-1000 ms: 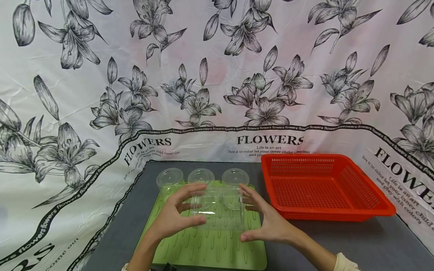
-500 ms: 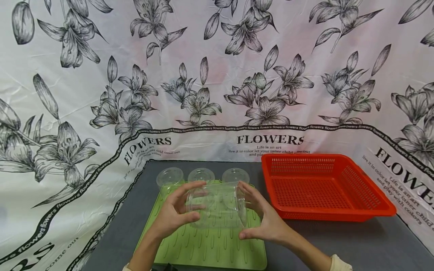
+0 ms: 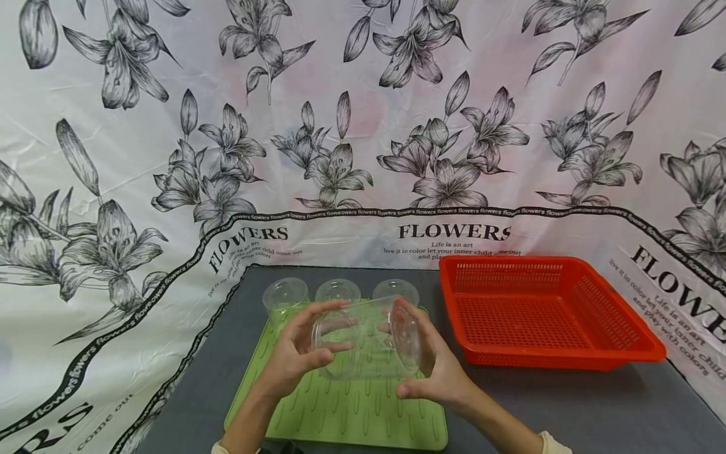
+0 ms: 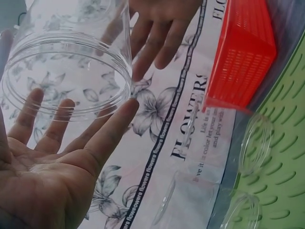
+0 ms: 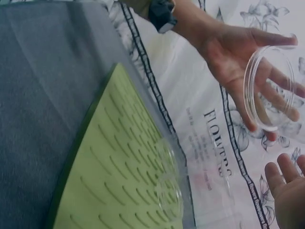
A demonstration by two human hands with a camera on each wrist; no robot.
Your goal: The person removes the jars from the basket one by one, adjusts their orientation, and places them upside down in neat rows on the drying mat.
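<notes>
A clear plastic jar [image 3: 365, 353] lies sideways in the air above the green ribbed mat [image 3: 351, 416]. My left hand [image 3: 289, 359] holds its left end, thumb in front and fingers behind. At its right end, my right hand [image 3: 439, 366] has fingers behind the jar and the thumb low at the near edge. In the left wrist view the ringed rim of the jar [image 4: 66, 47] sits at the left fingertips. Three more clear jars, a left one [image 3: 285, 293], a middle one [image 3: 338, 290] and a right one [image 3: 396, 290], stand along the mat's back edge.
A red perforated plastic basket [image 3: 558, 359] stands on the grey tabletop [image 3: 195, 384], right of the mat. A white cloth [image 3: 363, 239] with printed flowers hangs behind and at both sides. A dark strap [image 5: 162, 16] is around the left wrist.
The jar has tilted and turned between the hands, its right end rising and its round face there coming into view. The right hand has shifted slightly with it. The other jars and the basket stay put.
</notes>
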